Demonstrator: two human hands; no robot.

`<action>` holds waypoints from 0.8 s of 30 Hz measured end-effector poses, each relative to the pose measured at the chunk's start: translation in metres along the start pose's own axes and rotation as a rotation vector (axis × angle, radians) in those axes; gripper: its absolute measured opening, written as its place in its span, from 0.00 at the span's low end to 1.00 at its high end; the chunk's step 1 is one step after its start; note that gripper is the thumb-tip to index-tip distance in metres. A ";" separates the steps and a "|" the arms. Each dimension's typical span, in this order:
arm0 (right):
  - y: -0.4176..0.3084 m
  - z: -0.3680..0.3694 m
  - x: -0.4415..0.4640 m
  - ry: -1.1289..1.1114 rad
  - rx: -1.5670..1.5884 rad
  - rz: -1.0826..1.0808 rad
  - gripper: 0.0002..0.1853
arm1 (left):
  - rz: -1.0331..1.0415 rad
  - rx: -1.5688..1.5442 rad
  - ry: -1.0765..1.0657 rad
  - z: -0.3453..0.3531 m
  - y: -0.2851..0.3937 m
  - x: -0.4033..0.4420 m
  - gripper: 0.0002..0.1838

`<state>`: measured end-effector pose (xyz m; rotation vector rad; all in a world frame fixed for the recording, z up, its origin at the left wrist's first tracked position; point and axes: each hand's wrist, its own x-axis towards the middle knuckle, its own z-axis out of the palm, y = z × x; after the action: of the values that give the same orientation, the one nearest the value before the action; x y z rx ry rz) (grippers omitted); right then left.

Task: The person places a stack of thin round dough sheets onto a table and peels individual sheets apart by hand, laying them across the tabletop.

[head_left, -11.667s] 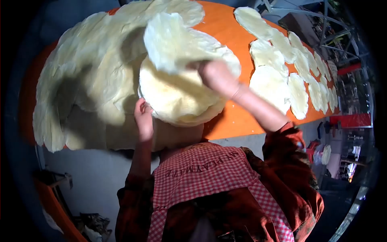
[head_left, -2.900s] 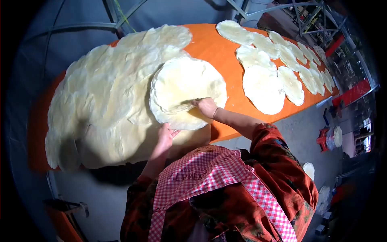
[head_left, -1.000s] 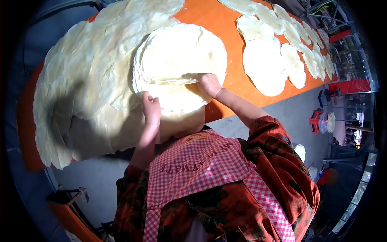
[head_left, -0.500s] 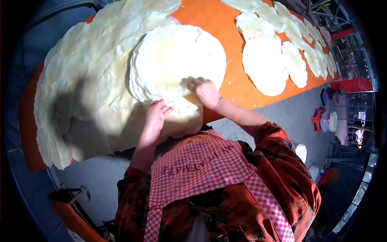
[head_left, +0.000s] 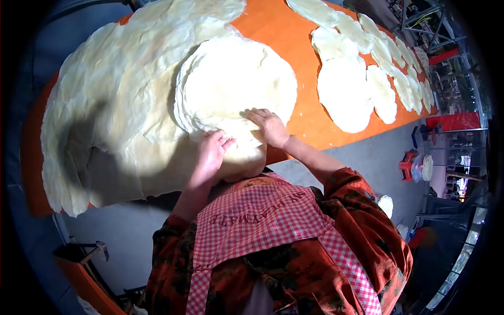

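A stack of thin, round, pale flatbreads (head_left: 236,81) lies in front of me on a wide layer of overlapping sheets. My left hand (head_left: 212,153) is at the stack's near edge, its fingers and thumb closed on the rim of the top flatbread. On the near right part of the same stack rests my right hand (head_left: 272,129), palm down with its fingers stretched out. Glare washes out much of the stack's surface.
Overlapping flatbread sheets (head_left: 118,89) cover the left side of the orange table (head_left: 281,23). More single rounds (head_left: 344,94) lie to the right. A red stool (head_left: 407,165) stands on the floor at the right. My checked apron (head_left: 262,207) touches the table's near side.
My right hand's fingers were curled on the stack and now lie straighter. The top flatbread's near edge looks more folded by my left hand. The whole view has shifted slightly.
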<state>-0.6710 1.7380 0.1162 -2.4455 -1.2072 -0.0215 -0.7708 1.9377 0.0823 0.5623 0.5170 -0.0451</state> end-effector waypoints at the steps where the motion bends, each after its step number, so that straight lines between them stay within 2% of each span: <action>1: 0.002 -0.005 0.008 -0.004 0.003 -0.043 0.27 | 0.005 -0.009 -0.013 0.000 0.001 0.000 0.10; 4: -0.015 -0.016 0.008 -0.217 -0.137 0.103 0.27 | -0.027 -0.003 0.086 0.004 -0.001 0.001 0.09; 5: -0.018 -0.008 0.002 -0.164 -0.198 0.024 0.28 | -0.041 0.022 0.070 0.003 -0.001 0.000 0.10; 7: -0.028 -0.008 -0.007 -0.084 -0.094 0.007 0.33 | -0.060 0.068 0.032 0.003 0.000 0.004 0.14; 9: -0.027 -0.006 -0.008 -0.021 -0.058 -0.009 0.36 | -0.076 -0.032 -0.094 -0.005 -0.004 0.010 0.15; 11: -0.026 0.000 -0.007 0.022 -0.039 0.031 0.34 | -0.110 -0.207 -0.244 -0.007 -0.004 0.009 0.17; 13: -0.008 0.015 -0.002 0.081 0.026 0.091 0.31 | -0.055 -0.157 -0.217 -0.001 -0.006 0.005 0.18; 14: -0.015 -0.005 0.012 -0.111 0.022 0.217 0.29 | -0.027 -0.132 -0.202 0.004 -0.008 0.003 0.18; 15: -0.032 -0.041 0.034 -0.302 0.018 0.339 0.26 | -0.024 0.061 -0.083 0.005 -0.016 0.009 0.25; 16: -0.035 -0.063 0.055 -0.489 0.011 0.460 0.24 | -0.001 0.205 -0.083 0.007 -0.016 0.009 0.34; 17: 0.049 -0.022 0.071 -0.329 -0.036 0.362 0.12 | -0.027 0.192 -0.040 0.015 -0.012 0.009 0.36; 20: 0.100 -0.154 0.183 -0.234 -0.024 0.154 0.17 | -0.081 0.189 0.000 0.023 -0.006 0.006 0.43; 21: 0.114 -0.200 0.218 -0.206 -0.196 0.044 0.16 | -0.087 0.221 0.025 0.034 -0.001 0.001 0.45; 23: 0.084 -0.268 0.248 -0.163 -0.503 -0.059 0.13 | -0.061 0.267 0.094 0.037 0.000 -0.002 0.34; 24: 0.079 -0.286 0.253 -0.094 -0.455 -0.111 0.12 | -0.051 0.305 0.119 0.038 0.002 -0.003 0.30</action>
<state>-0.4052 1.7816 0.3985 -2.7839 -1.5160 -0.2397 -0.7558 1.9191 0.1124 0.8533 0.6458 -0.1416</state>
